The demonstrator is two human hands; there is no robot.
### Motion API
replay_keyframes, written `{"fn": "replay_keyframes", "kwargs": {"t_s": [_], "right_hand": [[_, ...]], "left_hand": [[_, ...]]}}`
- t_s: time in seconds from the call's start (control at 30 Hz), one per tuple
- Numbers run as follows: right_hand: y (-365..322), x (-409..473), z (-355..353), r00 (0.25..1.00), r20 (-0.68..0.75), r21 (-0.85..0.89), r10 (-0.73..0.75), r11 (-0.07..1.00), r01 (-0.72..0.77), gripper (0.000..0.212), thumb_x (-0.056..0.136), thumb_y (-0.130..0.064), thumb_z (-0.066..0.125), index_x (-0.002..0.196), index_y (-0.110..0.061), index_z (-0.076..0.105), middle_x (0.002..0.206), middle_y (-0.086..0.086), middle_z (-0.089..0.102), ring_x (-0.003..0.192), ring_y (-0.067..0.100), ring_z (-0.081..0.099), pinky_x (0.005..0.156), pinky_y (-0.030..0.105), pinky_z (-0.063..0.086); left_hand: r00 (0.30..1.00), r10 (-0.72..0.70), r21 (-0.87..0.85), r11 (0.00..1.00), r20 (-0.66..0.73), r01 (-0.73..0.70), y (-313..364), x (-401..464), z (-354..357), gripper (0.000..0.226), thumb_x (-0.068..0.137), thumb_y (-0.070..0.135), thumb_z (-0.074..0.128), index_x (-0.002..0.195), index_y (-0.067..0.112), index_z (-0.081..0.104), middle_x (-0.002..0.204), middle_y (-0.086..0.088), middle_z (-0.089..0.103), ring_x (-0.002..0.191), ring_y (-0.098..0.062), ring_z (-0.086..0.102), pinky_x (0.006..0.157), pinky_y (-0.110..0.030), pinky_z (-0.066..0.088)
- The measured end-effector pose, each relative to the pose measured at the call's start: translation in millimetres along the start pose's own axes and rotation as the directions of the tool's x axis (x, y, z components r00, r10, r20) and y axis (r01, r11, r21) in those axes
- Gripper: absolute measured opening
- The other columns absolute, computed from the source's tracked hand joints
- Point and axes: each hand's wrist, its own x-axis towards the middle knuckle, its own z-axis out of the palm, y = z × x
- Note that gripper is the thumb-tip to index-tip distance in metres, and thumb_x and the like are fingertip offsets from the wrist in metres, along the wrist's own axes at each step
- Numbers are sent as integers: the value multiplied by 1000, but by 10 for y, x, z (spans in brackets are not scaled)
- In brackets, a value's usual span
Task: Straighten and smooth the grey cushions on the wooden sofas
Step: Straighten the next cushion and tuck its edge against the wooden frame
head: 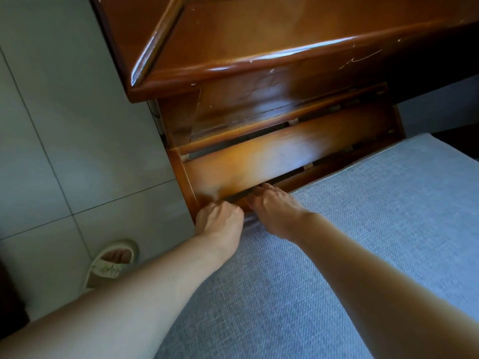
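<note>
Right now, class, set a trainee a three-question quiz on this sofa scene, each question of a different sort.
1. True or false: both hands grip the corner of the grey cushion beside the wooden sofa frame.
2. What lies on the tiled floor? A) sandalled foot B) folded towel C) book
3. Fill in: the left hand and right hand are at the cushion's ____ end, by the armrest.

Key: 1 true; 2 A, the sandalled foot; 3 far.
</note>
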Motion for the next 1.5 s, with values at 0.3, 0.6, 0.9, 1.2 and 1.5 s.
{"fn": "replay_keyframes", "kwargs": {"t_s": [0.3,0.6,0.9,1.2,1.5], "right_hand": [[-37,69,-45,996,68,-109,-53,992,60,33,93,-10,52,125,-6,50,121,12,56,115,26,48,96,34,45],[-63,118,-151,994,103,-134,-38,990,52,31,91,-14,58,120,-6,53,116,11,59,108,26,56,91,31,44],[-53,188,-318,988,155,-117,-25,992,43,27,90,-7,56,116,-4,52,97,8,52,87,21,49,74,25,35],[22,194,-405,986,162,-83,-28,996,41,17,90,-14,59,105,-12,53,91,1,46,83,16,47,72,23,38],[-3,605,-709,981,-110,83,159,985,-150,23,88,-9,55,111,-10,57,111,13,57,90,26,55,67,26,37]], "left_hand": [[1000,1,-120,993,20,1,-18,134,-91,25,83,-2,61,107,7,63,108,-12,64,102,-29,62,71,-32,45],[1000,-7,-188,982,28,12,-44,160,-71,24,79,3,68,102,7,66,104,-11,65,99,-28,63,72,-30,48],[999,-20,-208,978,46,29,-43,197,-188,26,79,2,68,104,6,64,96,-9,63,94,-26,63,66,-26,45],[999,33,-257,966,31,-24,-50,240,-315,19,81,1,65,95,13,60,74,-1,46,78,-20,49,65,-27,43],[984,-75,-123,991,-161,55,-403,364,-763,30,82,13,64,111,4,62,116,-17,60,109,-34,58,73,-30,42]]}}
